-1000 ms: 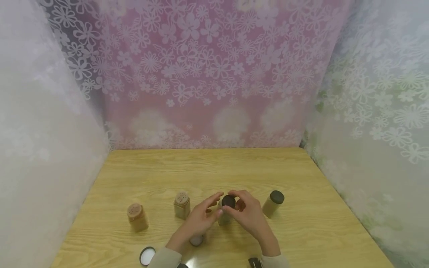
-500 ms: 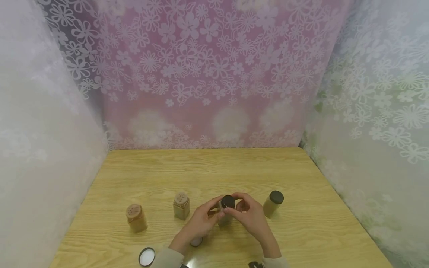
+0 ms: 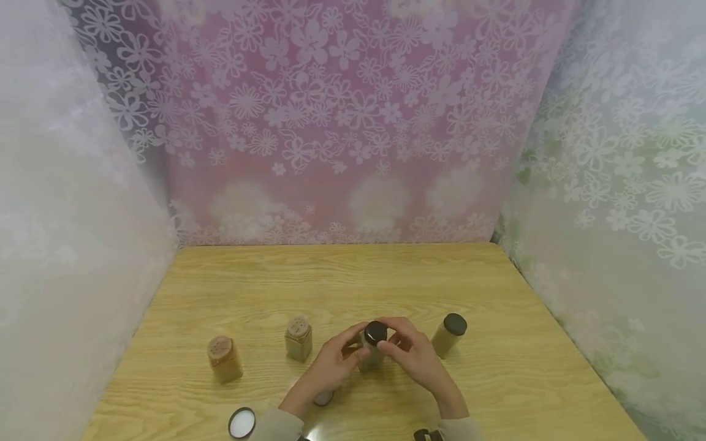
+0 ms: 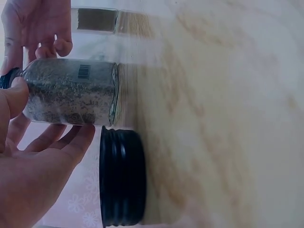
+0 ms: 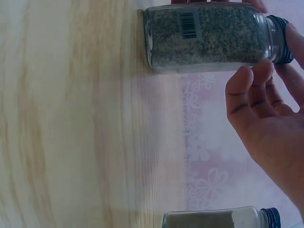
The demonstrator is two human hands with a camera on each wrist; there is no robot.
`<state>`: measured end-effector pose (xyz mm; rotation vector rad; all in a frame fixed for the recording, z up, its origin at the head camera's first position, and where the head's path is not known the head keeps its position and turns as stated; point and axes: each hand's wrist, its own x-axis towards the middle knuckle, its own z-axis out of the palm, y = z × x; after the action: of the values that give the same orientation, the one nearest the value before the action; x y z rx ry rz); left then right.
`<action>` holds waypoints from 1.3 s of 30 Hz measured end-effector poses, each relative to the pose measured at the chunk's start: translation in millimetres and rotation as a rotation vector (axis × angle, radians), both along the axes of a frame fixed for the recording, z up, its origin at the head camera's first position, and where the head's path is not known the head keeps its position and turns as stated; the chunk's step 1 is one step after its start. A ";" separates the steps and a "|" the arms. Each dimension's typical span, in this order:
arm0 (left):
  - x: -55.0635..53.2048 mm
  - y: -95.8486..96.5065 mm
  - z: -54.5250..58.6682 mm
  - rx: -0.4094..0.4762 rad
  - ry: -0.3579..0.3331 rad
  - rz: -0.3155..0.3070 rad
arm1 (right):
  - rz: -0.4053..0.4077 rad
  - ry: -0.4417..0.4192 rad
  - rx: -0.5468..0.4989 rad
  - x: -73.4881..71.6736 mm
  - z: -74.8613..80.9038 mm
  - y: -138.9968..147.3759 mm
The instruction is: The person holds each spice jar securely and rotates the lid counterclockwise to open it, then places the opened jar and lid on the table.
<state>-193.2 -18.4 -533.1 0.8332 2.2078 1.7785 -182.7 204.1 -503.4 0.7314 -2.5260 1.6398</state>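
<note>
A glass spice jar [image 4: 71,92] of grey-green flakes, with a barcode label, stands upright on the table between my hands. My left hand [image 3: 330,362] grips its side, fingers around the glass. My right hand [image 3: 415,355] pinches the black cap [image 3: 375,332] at its top between thumb and index finger; the other fingers curl loosely beside the jar in the right wrist view. Part of the jar is hidden by the hands in the head view. Close to the jar in the left wrist view is a loose black lid [image 4: 122,178].
On the left stand two jars with perforated shaker tops, an orange-brown one [image 3: 227,367] and a greenish one [image 3: 299,346]. A black-capped jar [image 3: 448,337] is to the right. A black-rimmed lid [image 3: 242,423] lies white side up on the wooden table [image 3: 342,275].
My left fingers have come down closer around the jar. The right thumb has slid rightward along the front of the cap, and the right wrist has shifted slightly right.
</note>
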 end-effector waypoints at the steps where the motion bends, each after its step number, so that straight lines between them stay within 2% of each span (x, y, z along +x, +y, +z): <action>1: 0.1 0.3 -0.3 0.008 -0.005 0.002 | 0.002 -0.019 -0.008 -0.1 -0.1 0.0; 6: 1.0 1.2 -2.7 0.037 -0.022 0.004 | -0.032 -0.113 -0.073 0.0 -2.8 -2.8; 13: 0.5 2.4 -5.3 0.054 -0.017 -0.011 | -0.019 -0.086 -0.101 0.4 -8.5 -1.4; 18: -0.2 2.4 -7.7 0.046 -0.009 -0.006 | 0.005 -0.082 -0.066 1.3 -7.8 0.5; 21: 0.2 1.9 -7.8 0.032 -0.010 0.002 | -0.025 -0.092 -0.027 2.3 -5.3 -2.6; 25: 0.1 2.3 -7.3 0.044 -0.033 0.006 | -0.074 -0.101 -0.035 4.4 -3.8 -7.9; 28: 0.3 2.7 -7.0 0.052 -0.041 0.008 | -0.051 -0.074 -0.070 4.4 -5.9 -6.8; 31: 1.5 1.9 -6.9 0.034 -0.032 0.007 | -0.008 -0.051 -0.057 3.6 -7.1 -2.9; 35: 2.7 1.0 -6.5 0.005 -0.023 0.011 | -0.006 -0.104 -0.050 3.9 -5.4 -1.0; 39: 2.2 1.6 -5.6 0.010 -0.023 0.014 | -0.047 -0.152 -0.092 4.5 -4.5 -3.4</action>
<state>-191.0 -16.8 -538.7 0.7970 2.1976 1.7972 -178.2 200.6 -507.9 0.5556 -2.5232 1.8481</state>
